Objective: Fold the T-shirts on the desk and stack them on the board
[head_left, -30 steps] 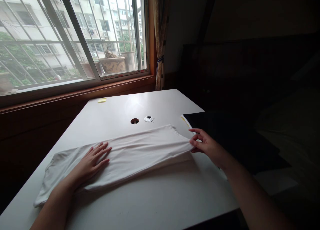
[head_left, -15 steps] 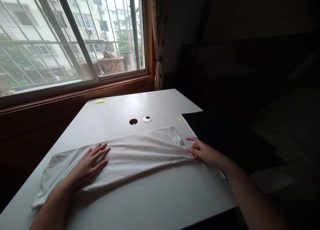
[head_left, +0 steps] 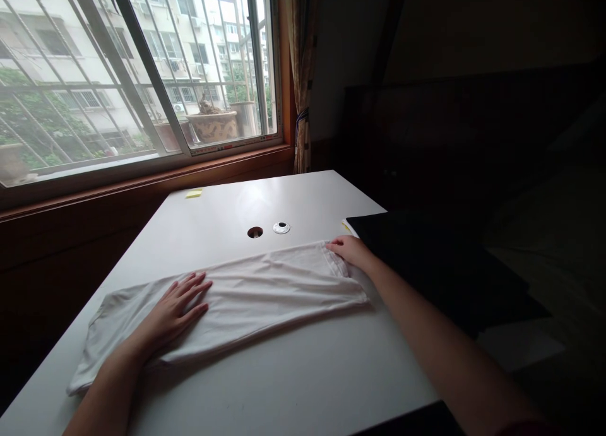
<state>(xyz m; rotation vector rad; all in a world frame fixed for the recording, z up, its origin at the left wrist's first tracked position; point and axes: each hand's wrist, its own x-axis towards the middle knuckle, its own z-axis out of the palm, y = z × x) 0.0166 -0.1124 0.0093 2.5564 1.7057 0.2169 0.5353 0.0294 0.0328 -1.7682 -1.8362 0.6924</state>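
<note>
A white shirt [head_left: 265, 291] lies folded into a long strip across the white table [head_left: 303, 385], with light creases along it. My left hand [head_left: 182, 306] rests flat on the left part of the shirt, fingers spread. At the far right corner, by a stitched band [head_left: 336, 262], my right hand [head_left: 353, 250] pinches the edge of the cloth between thumb and fingers. The near right corner of the shirt lies loose on the table.
Dark flat material [head_left: 440, 259] covers the table's right edge. A round hole [head_left: 255, 232] and a round cover [head_left: 281, 228] sit beyond the shirt. A yellow sticky note [head_left: 194, 194] lies at the far left. Behind stand a barred window [head_left: 142, 76] and a tied curtain [head_left: 303, 95].
My right hand has left the near right corner and moved away from me to the far right corner, where it now grips the cloth. My left hand stays in place on the shirt.
</note>
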